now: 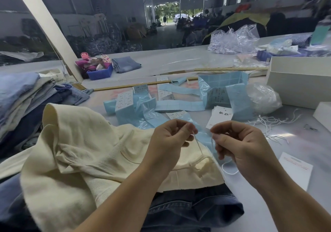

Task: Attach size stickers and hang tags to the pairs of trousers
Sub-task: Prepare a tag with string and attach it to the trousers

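Centrally, cream trousers [86,152] on table [304,142], left hand [170,140] and right hand [240,142] each pinching white tag string [198,145], blue sticker strips [179,106] just beyond, folded jeans stack [35,95] crowding left edge, white box [300,81] far right

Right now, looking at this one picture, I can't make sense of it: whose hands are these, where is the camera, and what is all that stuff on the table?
There is no machine here. A person wears a camera on the head, so the single view looks forward and down at their own two hands.

The left hand and the right hand each pinch part of a thin white string, which runs down to the waistband of cream trousers spread out in front. Dark denim trousers lie under them.

On the grey table beyond lie blue sticker sheets, a white hang tag with dark writing, loose white strings and a stack of folded trousers at far left. White boxes stand at right.

It looks like a hang-tag string is being fastened, though the tag end is hard to see.
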A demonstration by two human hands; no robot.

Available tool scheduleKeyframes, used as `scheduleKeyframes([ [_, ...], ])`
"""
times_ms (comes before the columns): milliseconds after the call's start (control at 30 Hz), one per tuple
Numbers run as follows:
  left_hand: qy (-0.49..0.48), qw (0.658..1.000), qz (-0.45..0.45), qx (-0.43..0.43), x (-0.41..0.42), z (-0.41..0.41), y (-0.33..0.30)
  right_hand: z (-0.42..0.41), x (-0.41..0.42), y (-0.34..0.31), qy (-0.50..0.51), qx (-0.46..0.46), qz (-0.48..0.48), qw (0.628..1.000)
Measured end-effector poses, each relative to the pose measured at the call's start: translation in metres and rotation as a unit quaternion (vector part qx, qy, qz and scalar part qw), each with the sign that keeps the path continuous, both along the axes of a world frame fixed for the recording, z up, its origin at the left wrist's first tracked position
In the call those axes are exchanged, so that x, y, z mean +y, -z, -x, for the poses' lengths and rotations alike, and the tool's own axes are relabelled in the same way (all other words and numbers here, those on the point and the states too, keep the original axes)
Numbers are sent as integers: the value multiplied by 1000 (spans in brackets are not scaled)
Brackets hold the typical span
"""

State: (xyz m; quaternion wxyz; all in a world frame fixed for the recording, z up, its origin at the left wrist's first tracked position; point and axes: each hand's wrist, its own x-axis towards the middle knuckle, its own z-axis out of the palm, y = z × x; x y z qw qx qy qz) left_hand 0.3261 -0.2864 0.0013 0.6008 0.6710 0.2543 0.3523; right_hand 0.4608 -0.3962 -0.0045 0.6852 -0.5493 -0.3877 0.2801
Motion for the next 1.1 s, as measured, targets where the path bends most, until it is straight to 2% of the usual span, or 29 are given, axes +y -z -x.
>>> scheduleKeyframes([
  [100,31,997,49,-43,-6,-4,-3,3,3,-2,-20,-4,-11,1000],
  [200,4,998,18,-55,-11,-6,-7,6,4,-3,-25,-22,-14,999],
  [400,-34,997,-75,9,-15,-4,0,8,5,-1,-15,-19,-21,999],
  [600,13,999,-47,15,-19,3,3,8,5,0,-6,-10,-24,1000],
  [733,-11,995,-98,33,-18,5,4,8,7,3,13,-27,-22,999],
  [1100,-41,990,-131,25,-18,6,9,8,10,10,-18,-27,-26,999],
])
